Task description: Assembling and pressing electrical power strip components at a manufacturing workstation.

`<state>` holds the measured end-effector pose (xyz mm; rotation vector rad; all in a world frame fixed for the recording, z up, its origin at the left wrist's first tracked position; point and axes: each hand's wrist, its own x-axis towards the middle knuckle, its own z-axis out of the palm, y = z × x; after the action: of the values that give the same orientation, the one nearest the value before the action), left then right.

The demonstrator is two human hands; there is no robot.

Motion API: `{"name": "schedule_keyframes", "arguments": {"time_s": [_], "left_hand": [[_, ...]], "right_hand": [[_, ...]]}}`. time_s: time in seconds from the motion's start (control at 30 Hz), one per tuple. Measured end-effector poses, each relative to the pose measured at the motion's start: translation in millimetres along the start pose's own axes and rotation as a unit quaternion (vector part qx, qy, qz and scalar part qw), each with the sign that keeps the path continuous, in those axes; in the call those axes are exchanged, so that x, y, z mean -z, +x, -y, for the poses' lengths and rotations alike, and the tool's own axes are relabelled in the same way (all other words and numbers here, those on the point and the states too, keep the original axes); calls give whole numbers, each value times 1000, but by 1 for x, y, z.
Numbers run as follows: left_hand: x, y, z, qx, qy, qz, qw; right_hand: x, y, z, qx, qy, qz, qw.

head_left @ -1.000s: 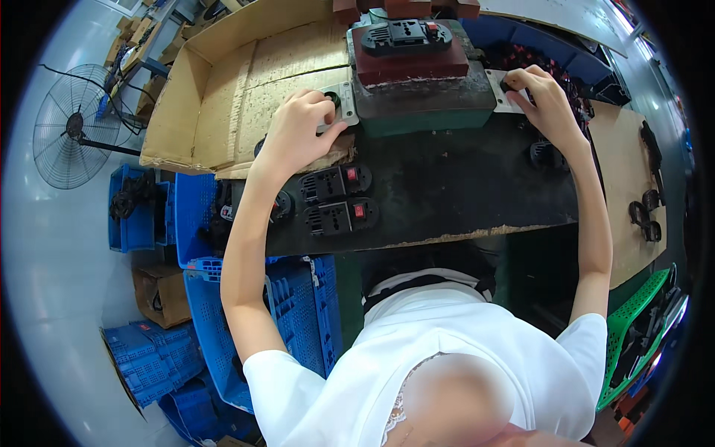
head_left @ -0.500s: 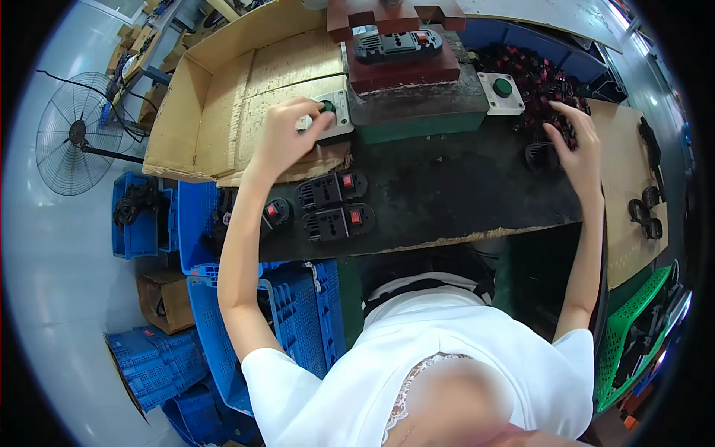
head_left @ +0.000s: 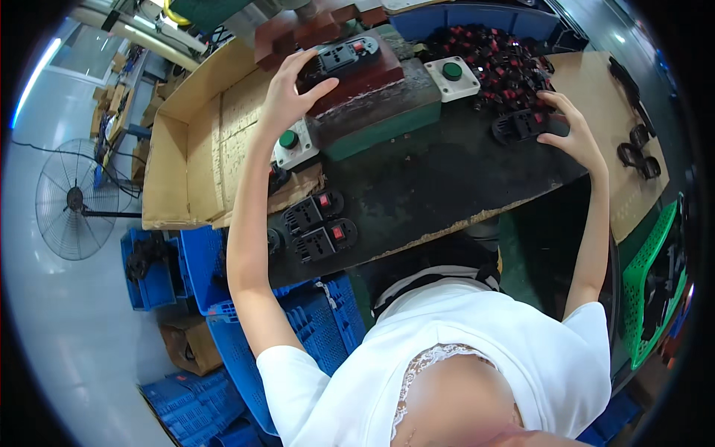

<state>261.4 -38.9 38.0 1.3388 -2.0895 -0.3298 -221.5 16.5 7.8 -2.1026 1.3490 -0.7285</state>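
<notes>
At the press, my left hand (head_left: 294, 91) reaches round the left end of a black socket housing (head_left: 346, 56) with a red switch, lying on the dark red block (head_left: 365, 83). Its thumb and fingers are apart; whether they touch the housing is hard to tell. On the right, my right hand (head_left: 579, 132) has thumb and fingers curled about the right end of another black socket housing (head_left: 515, 128) lying on the dark bench. Two more housings with red switches (head_left: 319, 223) lie side by side near the bench's front left.
Green push buttons on white boxes, one left (head_left: 290, 143) and one right (head_left: 452, 72), flank the press base. Small black-and-red parts (head_left: 499, 63) are heaped at the back right. An open cardboard box (head_left: 170, 164) is at left, above blue crates (head_left: 305, 313); a fan (head_left: 74, 197) stands beyond.
My left hand has moved from the left green button to the housing on the red block. My right hand has come in around the housing at the right. The view has turned.
</notes>
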Motion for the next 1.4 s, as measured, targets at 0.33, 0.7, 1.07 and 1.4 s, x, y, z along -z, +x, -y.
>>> {"name": "schedule_keyframes", "arguments": {"time_s": [0.33,0.7,1.07,1.4], "left_hand": [[6,18,-2,136,-122,32,983],[11,-41,-34,-22,-136,-99,985],[43,-104,-77,-39,-54,-160,985],[44,-135,-71,55,-63,-208,974]], "right_hand": [[-14,-6,8,41,-130,-34,990],[-18,7,29,42,-161,40,985],[-32,23,50,138,-52,-10,989],[-76,138,126,290,10,-60,955]]}}
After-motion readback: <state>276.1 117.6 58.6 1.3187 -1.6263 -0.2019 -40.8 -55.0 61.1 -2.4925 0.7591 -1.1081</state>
